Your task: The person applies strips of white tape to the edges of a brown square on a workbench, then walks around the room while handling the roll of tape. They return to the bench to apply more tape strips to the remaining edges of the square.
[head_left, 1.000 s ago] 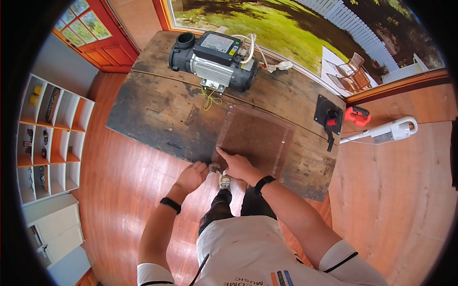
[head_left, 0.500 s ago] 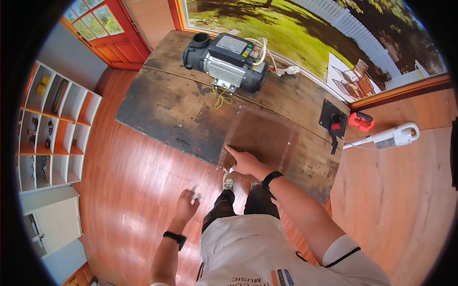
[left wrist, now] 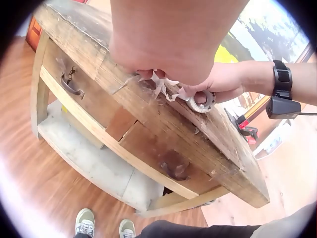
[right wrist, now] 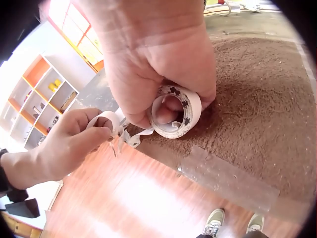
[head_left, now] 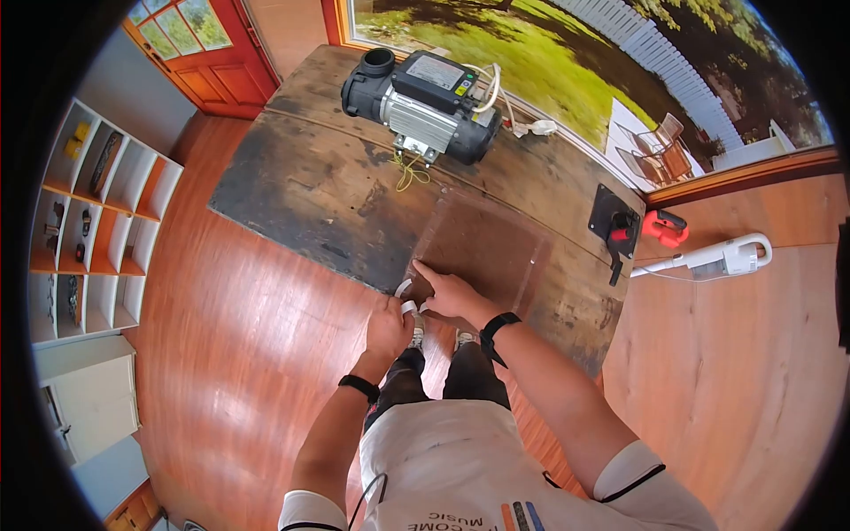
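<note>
A brown, rough-surfaced sheet with clear tape along its edges lies at the table's front. My right hand rests at its near left corner, index finger extended along the left edge. In the right wrist view, the curled fingers of that hand grip a white tape roll, its core speckled dark. Just left of it, my left hand pinches a strip of white tape, crumpled and torn between the two hands. Seen from the left wrist, both hands meet over the wooden table edge.
Behind the sheet stands an electric pump with a white cable and thin yellow-green wire. To the right are a black plate-mounted tool and a red tool, with a white handheld vacuum beyond. Drawers with handles sit under the tabletop.
My left hand pulled away from the sheet's corner down toward the body, then came back up beside the right hand with white tape in its fingers. My right hand stayed at the sheet's left edge.
</note>
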`<state>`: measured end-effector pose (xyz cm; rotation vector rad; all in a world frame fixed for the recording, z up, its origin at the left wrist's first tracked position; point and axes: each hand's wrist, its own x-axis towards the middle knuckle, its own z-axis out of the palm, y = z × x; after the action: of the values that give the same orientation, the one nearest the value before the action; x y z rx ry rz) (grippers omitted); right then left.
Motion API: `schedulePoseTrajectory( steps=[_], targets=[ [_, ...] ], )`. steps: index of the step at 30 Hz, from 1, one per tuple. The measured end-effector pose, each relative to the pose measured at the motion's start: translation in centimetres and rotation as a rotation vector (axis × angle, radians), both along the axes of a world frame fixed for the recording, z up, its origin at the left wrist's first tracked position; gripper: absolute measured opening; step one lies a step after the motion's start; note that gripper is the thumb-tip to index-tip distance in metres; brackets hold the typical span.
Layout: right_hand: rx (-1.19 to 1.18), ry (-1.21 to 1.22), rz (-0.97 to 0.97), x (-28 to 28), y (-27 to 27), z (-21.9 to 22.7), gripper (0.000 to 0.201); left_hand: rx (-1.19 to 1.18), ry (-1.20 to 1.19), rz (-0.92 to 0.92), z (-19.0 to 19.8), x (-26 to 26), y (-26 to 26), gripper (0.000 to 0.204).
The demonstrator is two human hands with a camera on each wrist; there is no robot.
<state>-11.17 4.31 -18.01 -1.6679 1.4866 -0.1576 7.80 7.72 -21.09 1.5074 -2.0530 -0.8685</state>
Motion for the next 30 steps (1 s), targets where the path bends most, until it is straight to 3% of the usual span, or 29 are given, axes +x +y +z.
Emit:
schedulePoseTrajectory(
  steps=[8,10,14,20,24,26,28,29,30],
  targets=[
    [0.053,0.037,-0.017,0.5,-0.2,1.0,0.086,-0.061,-0.100,-0.019,-1.0,-0.8,-0.1,0.028],
    [0.088,0.066,-0.018,0.5,-0.2,1.2,0.086,0.015,-0.081,0.052,-1.2,-1.2,-0.1,0.022],
    [0.084,0.047,-0.022,0.6,-0.4,1.2,0.087,-0.003,-0.083,0.005,-1.5,-0.9,0.0,0.019],
    [0.048,0.074,-0.010,0.5,-0.2,1.2,0.089,-0.067,0.091,-0.051,-2.3,1.6,2.4,0.014],
    [0.113,0.063,-0.010,0.5,-0.3,1.8,0.088,0.039,0.172,-0.082,-1.0,3.7,4.9,0.014],
    [0.105,0.046,-0.006,0.2,-0.1,1.5,0.087,0.104,0.206,0.047,0.1,4.1,5.5,0.009],
    [0.081,-0.204,0.030,-1.1,-0.3,1.2,0.090,0.166,0.213,0.138,2.0,3.9,5.5,0.009],
    [0.136,-0.263,0.004,-1.8,0.1,1.8,0.073,0.259,0.272,0.182,3.1,3.6,5.2,0.009],
    [0.122,-0.257,0.010,-2.1,0.4,2.2,0.073,0.350,0.338,0.231,4.4,3.1,4.6,0.009]
  ],
)
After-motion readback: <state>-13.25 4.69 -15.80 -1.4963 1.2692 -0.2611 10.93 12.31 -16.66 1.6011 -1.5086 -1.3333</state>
